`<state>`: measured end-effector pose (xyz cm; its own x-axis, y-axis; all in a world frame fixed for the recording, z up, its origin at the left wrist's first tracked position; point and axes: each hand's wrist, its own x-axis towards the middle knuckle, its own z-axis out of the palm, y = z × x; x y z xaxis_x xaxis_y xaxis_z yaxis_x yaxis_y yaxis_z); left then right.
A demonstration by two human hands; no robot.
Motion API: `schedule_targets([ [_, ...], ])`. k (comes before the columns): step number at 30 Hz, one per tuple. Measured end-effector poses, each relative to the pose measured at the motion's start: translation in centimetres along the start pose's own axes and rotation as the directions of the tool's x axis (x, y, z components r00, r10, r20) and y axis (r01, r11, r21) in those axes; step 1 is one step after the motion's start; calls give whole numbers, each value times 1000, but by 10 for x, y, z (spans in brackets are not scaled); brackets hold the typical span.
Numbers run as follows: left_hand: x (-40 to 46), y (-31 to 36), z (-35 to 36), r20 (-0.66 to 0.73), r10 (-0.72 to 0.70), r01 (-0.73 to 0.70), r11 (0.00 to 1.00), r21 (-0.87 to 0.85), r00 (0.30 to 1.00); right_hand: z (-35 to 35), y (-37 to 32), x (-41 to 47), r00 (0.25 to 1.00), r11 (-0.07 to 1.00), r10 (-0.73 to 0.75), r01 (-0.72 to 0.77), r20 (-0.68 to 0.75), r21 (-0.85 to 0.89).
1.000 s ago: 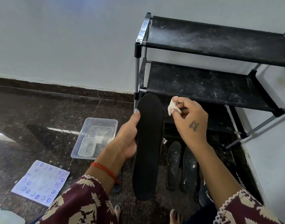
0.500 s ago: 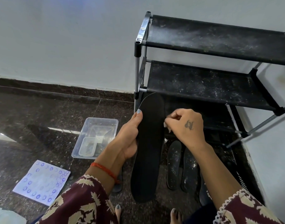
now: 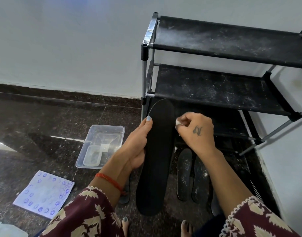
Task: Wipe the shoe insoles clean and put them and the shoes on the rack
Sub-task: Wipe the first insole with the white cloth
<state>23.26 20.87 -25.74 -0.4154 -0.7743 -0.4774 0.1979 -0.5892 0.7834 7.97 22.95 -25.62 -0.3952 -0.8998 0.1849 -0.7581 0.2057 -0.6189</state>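
- Between the two hands, a long flat black foam insole [image 3: 158, 151] stands nearly upright, its toe end up by the lower shelf of the black fabric shoe rack with metal poles [image 3: 215, 89].
- Left hand [image 3: 135, 142] grips the insole's left edge, thumb laid along it.
- Right hand [image 3: 197, 132] pinches a small white wad of wipe [image 3: 178, 122] at the insole's upper right edge, fingers curled.
- Two dusty black insoles [image 3: 192, 175] lie side by side on the dark speckled stone floor [image 3: 35, 125] beneath the rack.
- Further left sit a clear plastic tub [image 3: 102, 146] and a blue-patterned white cloth [image 3: 44, 194].
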Motion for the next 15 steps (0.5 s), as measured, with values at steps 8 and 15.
schedule_targets([
  [8,0,1,1,3,-1,1,999,39,1000,-4,-3,3,972,978,-31,78,-235,195],
  [15,-2,0,2,44,30,-33,996,79,999,4,-5,-1,971,978,-206,208,-123,3],
])
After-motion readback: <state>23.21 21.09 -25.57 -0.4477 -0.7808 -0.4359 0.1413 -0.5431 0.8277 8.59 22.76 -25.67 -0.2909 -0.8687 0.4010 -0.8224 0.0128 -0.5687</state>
